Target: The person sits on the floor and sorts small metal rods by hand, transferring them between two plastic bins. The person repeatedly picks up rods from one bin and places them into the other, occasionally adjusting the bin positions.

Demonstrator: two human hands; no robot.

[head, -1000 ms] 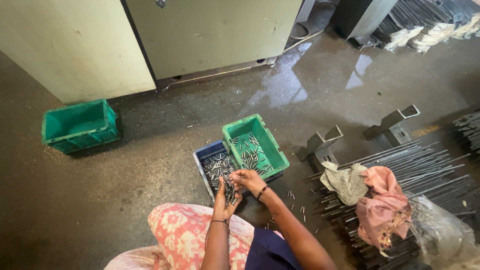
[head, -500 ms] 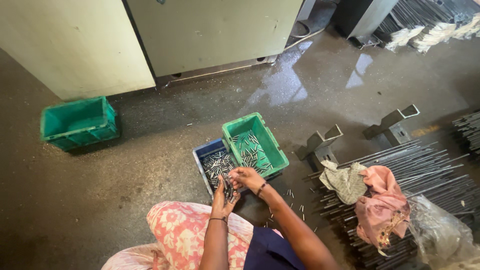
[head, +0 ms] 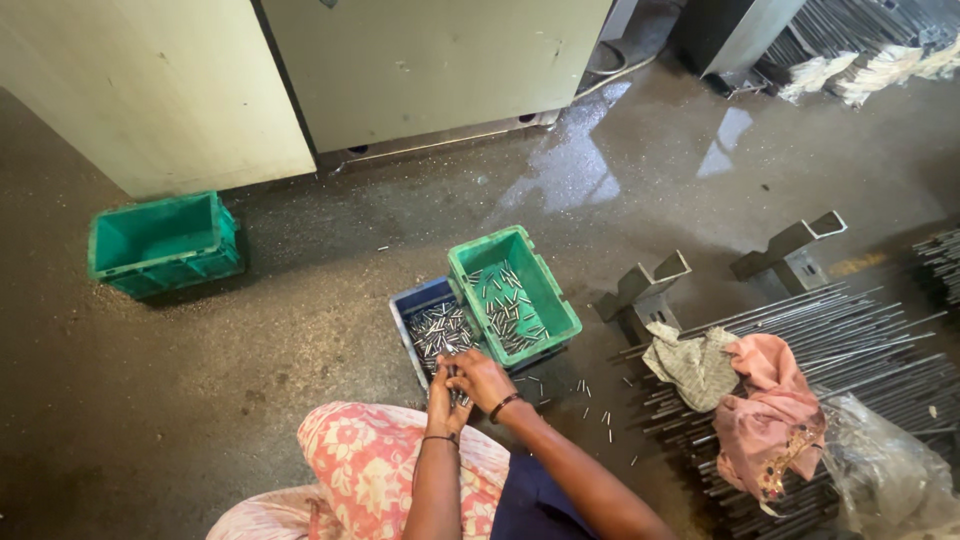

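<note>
My left hand point(head: 441, 402) and my right hand point(head: 480, 378) meet at the near edge of a small blue bin point(head: 408, 308) full of short metal pins point(head: 437, 328). Both hands are closed around a bunch of these pins. A green bin point(head: 532, 274) with more pins in it sits right beside the blue one, tilted against it. My knee under pink floral cloth point(head: 370, 460) is just below the hands.
An empty green crate point(head: 160, 242) stands to the left near a pale cabinet point(head: 150, 90). Loose pins point(head: 590, 400) lie on the floor. At right are long metal rods point(head: 860, 340), rags point(head: 740, 385), a plastic bag point(head: 885, 470) and two metal brackets point(head: 790, 250).
My hands stay at the blue bin's near edge, shifting slightly as they work the pins. The view has barely moved.
</note>
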